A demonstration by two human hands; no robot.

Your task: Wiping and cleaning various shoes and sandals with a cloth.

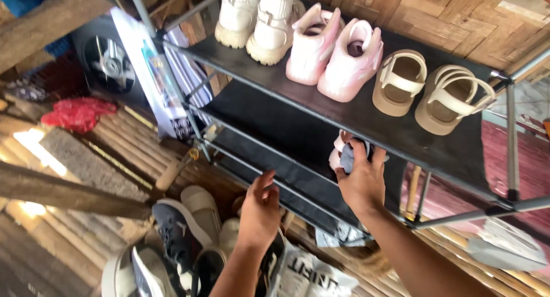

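My right hand (pixel 362 179) reaches under the top shelf of a black shoe rack (pixel 321 96) and grips a pale pink shoe with a dark inside (pixel 342 153) on the second shelf. My left hand (pixel 260 211) hovers lower, by the front bar of the lower shelf, fingers loosely curled with nothing seen in them. On the top shelf stand a pair of cream boots (pixel 255 19), a pair of pink shoes (pixel 335 50) and a pair of beige sandals (pixel 427 90).
On the bamboo floor below lie a dark sneaker (pixel 172 234), a beige slide (pixel 203 208) and a white printed bag (pixel 309 274). A fan (pixel 109 62), a red cloth (pixel 77 113) and a leaning white poster (pixel 154 73) sit to the left.
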